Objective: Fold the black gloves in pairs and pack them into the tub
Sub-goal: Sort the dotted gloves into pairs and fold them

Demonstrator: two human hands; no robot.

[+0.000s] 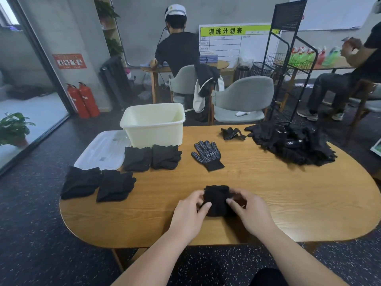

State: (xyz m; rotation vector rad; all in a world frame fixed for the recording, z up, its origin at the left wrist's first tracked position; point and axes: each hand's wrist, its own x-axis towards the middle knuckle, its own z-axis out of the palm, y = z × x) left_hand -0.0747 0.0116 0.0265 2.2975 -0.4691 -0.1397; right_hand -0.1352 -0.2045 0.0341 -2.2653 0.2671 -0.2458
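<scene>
A bunched black glove bundle [216, 198] lies on the wooden table [268, 203] near its front edge. My left hand [190, 213] grips its left side and my right hand [249, 211] grips its right side, fingers curled into the fabric. Several folded glove pairs lie at the left: two near the front [81, 182] [115, 185], two further back [137, 158] [166, 156]. One flat dotted glove [207, 154] lies mid-table, a crumpled one [232, 133] behind it. A loose heap of black gloves [292, 144] sits at the back right. The cream tub [153, 124] stands open at the back left.
The tub's clear lid [101, 150] lies flat beside it at the table's left edge. Grey chairs [241, 100] stand behind the table, a black wire rack [288, 65] to the back right. One person sits with their back turned, another at the far right.
</scene>
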